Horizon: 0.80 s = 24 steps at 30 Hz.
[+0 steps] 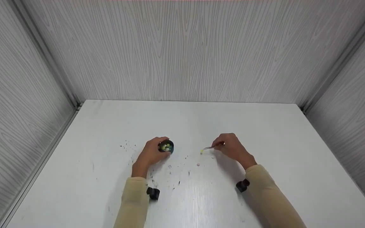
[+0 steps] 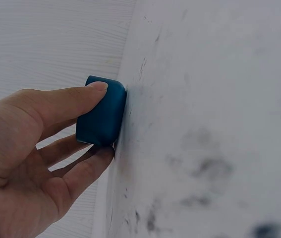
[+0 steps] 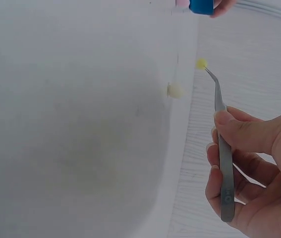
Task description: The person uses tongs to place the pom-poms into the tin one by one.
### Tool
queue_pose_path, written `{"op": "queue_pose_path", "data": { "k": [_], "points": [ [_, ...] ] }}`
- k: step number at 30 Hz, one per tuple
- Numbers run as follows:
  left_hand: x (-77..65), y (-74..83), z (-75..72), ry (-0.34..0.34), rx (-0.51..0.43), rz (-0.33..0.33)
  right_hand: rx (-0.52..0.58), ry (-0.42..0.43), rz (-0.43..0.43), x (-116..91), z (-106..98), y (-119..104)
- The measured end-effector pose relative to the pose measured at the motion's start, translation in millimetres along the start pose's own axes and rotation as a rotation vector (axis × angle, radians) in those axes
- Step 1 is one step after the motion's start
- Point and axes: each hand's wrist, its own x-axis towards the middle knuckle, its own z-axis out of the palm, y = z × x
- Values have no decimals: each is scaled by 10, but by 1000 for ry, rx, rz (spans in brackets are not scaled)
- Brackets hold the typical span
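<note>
My left hand grips a small blue metallic cup from its side, with the thumb and fingers on opposite sides. The cup stands on the white table, and yellow, green and pale pieces show inside its dark mouth. Silver bent-tip tweezers are pinched between the thumb and fingers of my right hand. At their tips is a small yellow bead, raised off the table. A pale bead lies near the tips in the right wrist view. One pinkish bead sits between the hands.
Dark specks and smudges mark the white tabletop around the left hand and in front of it. Grey wood-grain panels rise at the back and on both sides. A small black camera is strapped to each wrist.
</note>
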Motion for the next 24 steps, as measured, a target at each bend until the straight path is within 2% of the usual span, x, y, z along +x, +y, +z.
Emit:
{"op": "queue_pose_path", "data": {
  "k": [8,19,24],
  "points": [
    [16,-15,3,2,19,13,-1,10,-5,61,0,-68],
    [21,-29,9,-3,-4,14,20,-10,7,221,24,-286],
    [23,-32,6,3,-1,19,-3,-13,-5,305,56,-364]
  ]
}}
